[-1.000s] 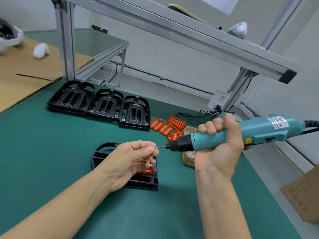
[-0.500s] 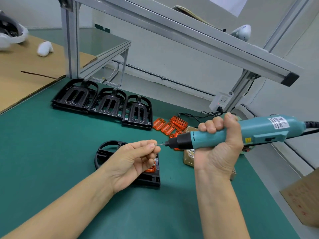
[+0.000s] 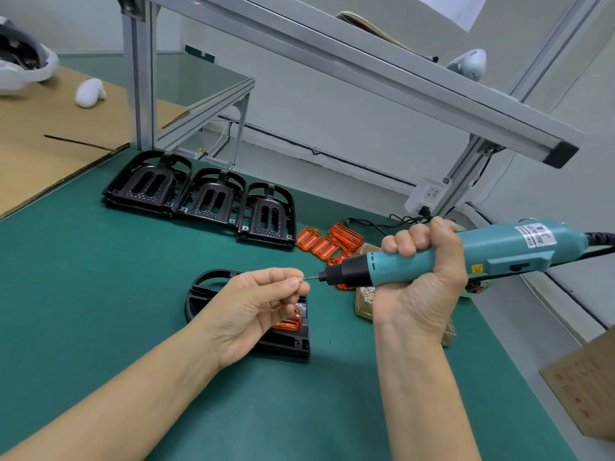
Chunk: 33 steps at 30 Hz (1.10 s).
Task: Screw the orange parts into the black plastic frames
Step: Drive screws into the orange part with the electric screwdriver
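Note:
My right hand [image 3: 421,281] grips a teal electric screwdriver [image 3: 466,252] held level, its bit pointing left. My left hand [image 3: 253,304] pinches a small screw [image 3: 301,279] against the tip of that bit. Below my left hand a black plastic frame [image 3: 289,344] lies on the green mat, with an orange part [image 3: 288,322] seated in it, mostly hidden by my fingers. Three more black frames [image 3: 203,197] lie in a row at the back. Loose orange parts [image 3: 327,241] sit to their right.
A small brown box [image 3: 364,302] of screws sits behind the screwdriver. An aluminium frame [image 3: 332,61] spans overhead, with a power strip [image 3: 427,196] on its right leg. Cardboard [image 3: 40,134] covers the left table; a cardboard box [image 3: 585,387] stands at right.
Both hands have stayed together with the screw at the bit tip. They sit slightly lower and to the right in view as my head shifted.

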{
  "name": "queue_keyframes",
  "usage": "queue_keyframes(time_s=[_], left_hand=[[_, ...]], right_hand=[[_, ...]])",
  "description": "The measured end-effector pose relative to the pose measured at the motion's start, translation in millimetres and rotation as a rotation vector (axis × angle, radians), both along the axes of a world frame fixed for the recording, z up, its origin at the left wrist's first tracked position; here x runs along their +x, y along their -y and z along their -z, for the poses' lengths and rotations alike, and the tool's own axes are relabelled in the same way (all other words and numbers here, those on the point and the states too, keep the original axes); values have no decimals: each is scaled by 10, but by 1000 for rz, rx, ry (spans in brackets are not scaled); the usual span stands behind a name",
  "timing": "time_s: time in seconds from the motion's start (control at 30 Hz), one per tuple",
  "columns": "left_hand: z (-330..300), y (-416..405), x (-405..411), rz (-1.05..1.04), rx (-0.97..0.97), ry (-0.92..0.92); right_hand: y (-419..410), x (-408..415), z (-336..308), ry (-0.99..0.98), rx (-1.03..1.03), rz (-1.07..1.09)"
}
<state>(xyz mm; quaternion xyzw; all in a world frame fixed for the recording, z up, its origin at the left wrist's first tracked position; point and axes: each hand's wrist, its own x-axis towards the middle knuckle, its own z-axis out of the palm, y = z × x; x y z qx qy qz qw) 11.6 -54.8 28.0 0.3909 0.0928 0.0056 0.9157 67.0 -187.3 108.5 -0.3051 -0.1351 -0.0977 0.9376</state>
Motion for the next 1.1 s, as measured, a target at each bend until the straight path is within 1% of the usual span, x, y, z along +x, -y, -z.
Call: queue_keyframes(time_s=[0.73,1.1], left_hand=[[28,1,-1,-7,-49,13],[50,1,3,-59,37,18]], right_hand=[[-6,39,33,-13,-1,-7],[-18,46,55,-18,1,-5]])
